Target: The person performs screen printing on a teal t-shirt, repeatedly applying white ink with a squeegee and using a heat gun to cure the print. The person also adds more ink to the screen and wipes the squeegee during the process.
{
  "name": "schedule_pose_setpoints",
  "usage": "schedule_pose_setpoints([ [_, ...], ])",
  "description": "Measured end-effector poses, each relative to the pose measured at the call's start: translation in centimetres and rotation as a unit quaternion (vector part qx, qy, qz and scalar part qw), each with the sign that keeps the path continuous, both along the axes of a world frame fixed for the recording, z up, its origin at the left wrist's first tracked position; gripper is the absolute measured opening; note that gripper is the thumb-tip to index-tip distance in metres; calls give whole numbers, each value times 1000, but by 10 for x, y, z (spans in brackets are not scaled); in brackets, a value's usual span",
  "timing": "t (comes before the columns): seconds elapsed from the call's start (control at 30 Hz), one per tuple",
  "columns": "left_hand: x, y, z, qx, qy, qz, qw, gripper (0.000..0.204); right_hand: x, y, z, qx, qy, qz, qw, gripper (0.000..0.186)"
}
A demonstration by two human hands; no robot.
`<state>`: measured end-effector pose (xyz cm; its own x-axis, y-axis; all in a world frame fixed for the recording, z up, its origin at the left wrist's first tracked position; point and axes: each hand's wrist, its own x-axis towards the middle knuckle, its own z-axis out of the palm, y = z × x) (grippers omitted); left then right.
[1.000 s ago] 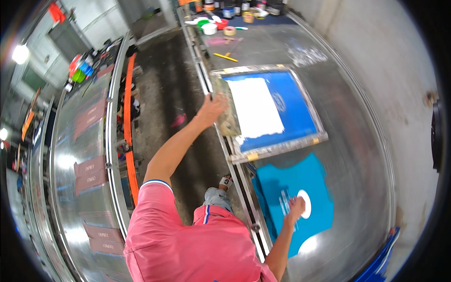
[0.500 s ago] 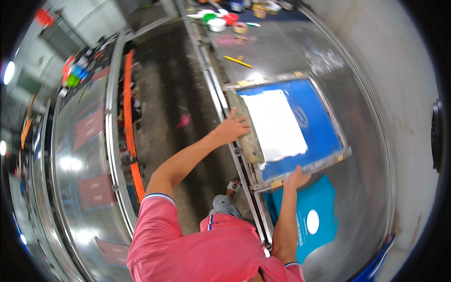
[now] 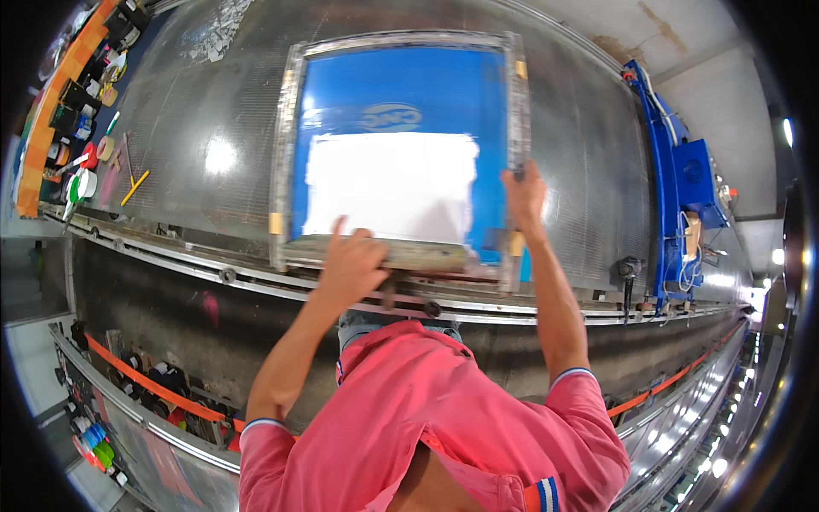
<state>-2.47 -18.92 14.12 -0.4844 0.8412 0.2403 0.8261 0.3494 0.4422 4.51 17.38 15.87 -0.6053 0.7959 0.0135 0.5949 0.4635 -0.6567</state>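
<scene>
A screen-printing frame (image 3: 288,154) with blue mesh (image 3: 341,81) is in front of me over the metal table. White ink (image 3: 388,183) covers much of the mesh's near half. Along the near edge lies a wooden squeegee (image 3: 426,256). My left hand (image 3: 351,266) is closed over the squeegee, with its index finger raised. My right hand (image 3: 525,196) grips the frame's right side. Just right of the frame, a sliver of teal fabric (image 3: 525,265) shows; the rest of it is hidden. Whether the frame touches the table, I cannot tell.
Metal rails (image 3: 226,275) run along the table's near edge. At the left are a yellow stick (image 3: 135,188), a tape roll (image 3: 105,148), a white tub (image 3: 85,183) and several ink containers. Blue machinery (image 3: 695,175) stands at the right, near a dark clamp-like fitting (image 3: 630,269).
My view has turned to the right. The frame has moved right and now covers nearly all of the teal fabric. Both hands keep their holds on the squeegee and frame.
</scene>
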Motion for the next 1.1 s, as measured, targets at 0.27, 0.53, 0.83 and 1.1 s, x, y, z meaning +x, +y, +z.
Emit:
schedule_pose_setpoints([
  [0.27,64,132,-22,-54,-54,-48,996,21,100,114,-84,186,-10,-20,982,40],
  [0.53,60,123,-37,-167,-50,-16,985,6,123,104,-140,117,11,-67,991,51],
  [0.83,58,120,-42,-170,-37,5,985,5,117,98,-147,98,35,-55,993,49],
  [1.1,62,114,-56,-78,-16,-16,997,6,124,106,-162,145,-32,-18,989,44],
])
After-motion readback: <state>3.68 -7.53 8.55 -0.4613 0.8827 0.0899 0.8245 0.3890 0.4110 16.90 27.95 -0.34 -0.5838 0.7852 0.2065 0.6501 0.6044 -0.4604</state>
